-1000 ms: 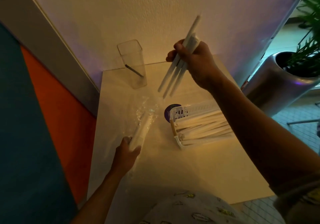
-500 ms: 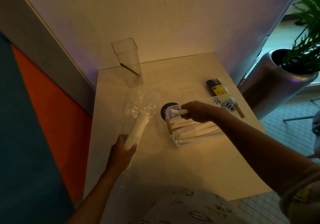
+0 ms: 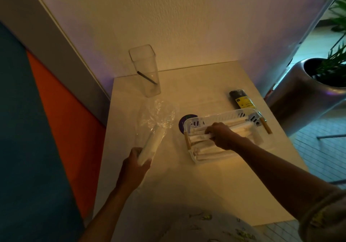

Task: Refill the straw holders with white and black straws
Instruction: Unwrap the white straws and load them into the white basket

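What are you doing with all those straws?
A person is restocking straws at a small table. The right hand is laying wrapped white straws into a white basket. The left hand holds a plastic bag of more white straws. A clear holder by the wall has just one black straw inside.

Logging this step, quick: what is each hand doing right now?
Left hand: grips the bag of white straws.
Right hand: inside the basket, fingers curled round white straws.
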